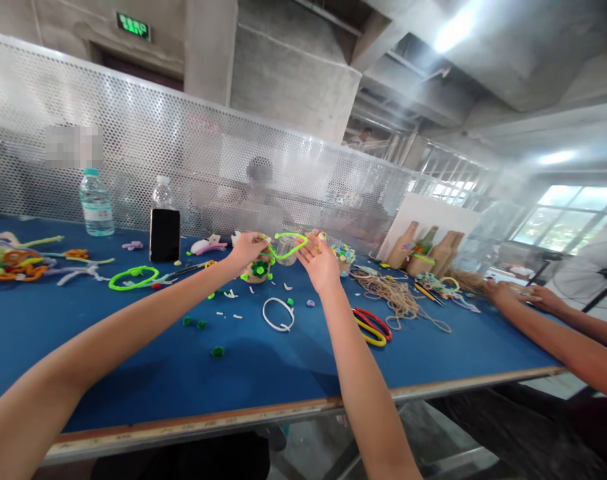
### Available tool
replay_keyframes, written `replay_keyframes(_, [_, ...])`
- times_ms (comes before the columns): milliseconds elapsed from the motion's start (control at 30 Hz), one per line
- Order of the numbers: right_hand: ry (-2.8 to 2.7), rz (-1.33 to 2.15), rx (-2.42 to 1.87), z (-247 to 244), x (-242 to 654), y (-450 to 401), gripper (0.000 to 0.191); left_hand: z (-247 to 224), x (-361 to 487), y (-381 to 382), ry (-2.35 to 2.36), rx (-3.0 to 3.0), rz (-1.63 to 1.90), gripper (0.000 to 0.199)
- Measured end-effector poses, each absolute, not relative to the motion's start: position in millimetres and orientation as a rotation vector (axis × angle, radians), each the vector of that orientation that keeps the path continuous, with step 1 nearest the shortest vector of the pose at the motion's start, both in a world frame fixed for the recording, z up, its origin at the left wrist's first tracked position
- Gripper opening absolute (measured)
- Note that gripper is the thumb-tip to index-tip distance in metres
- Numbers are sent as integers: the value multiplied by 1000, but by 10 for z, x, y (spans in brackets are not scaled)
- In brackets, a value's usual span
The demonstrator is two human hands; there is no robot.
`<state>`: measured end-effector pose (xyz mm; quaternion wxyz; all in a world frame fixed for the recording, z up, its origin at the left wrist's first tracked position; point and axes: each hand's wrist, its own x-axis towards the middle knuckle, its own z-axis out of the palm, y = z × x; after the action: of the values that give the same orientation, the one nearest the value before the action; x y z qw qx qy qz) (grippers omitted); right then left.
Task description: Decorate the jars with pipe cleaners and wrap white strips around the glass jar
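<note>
Between my two hands a bright green pipe cleaner (296,252) is held up in a curved loop. My left hand (252,249) pinches one end of it, in front of a jar (260,270) decorated with green flowers. The other side of the curve lies at the fingers of my right hand (319,259), which are partly spread around it. Behind the loop stands a clear glass jar (285,248). Another decorated jar (343,259) is just right of my right hand. Below, a white ring (278,314) lies on the blue table (283,373).
Farther left are a phone (164,235), a water bottle (96,203), a green ring (133,278) and coloured pipe cleaners (18,261). Twine (396,297), red and yellow rings (372,327) and wrapped bottles (404,245) lie or stand right. Another person's hands (506,293) work at far right.
</note>
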<state>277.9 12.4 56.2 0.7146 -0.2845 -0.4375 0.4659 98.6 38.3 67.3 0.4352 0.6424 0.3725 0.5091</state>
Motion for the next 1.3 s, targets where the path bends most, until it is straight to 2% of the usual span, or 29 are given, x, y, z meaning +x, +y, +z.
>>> replay_keyframes(100, [-1057, 1003, -673, 533, 2708, 124, 36, 710, 967, 370, 966, 1727, 1336, 5])
replay_keyframes(200, [-1146, 954, -739, 483, 2658, 132, 40, 757, 953, 345, 993, 1877, 1383, 11])
replay_keyframes(467, [-1359, 806, -856, 472, 2623, 83, 27, 802, 958, 302, 916, 2121, 1164, 32])
replay_keyframes(667, [-1398, 627, -936, 398, 2601, 143, 17, 824, 902, 327, 897, 2231, 1070, 30])
replay_keyframes(767, [-1443, 597, -979, 363, 2590, 166, 13, 756, 783, 316, 901, 2306, 1030, 22])
replay_keyframes(867, [-1531, 631, -1024, 329, 2554, 167, 11, 613, 558, 295, 932, 2398, 978, 16])
replay_keyframes(1067, [-1747, 867, -1089, 229, 2378, 105, 4, 305, -24, 203, 1085, 2490, 945, 25])
replay_keyframes(1300, [-1908, 993, -1071, 153, 2104, -69, 12, 235, -263, -57, 1057, 2493, 990, 27])
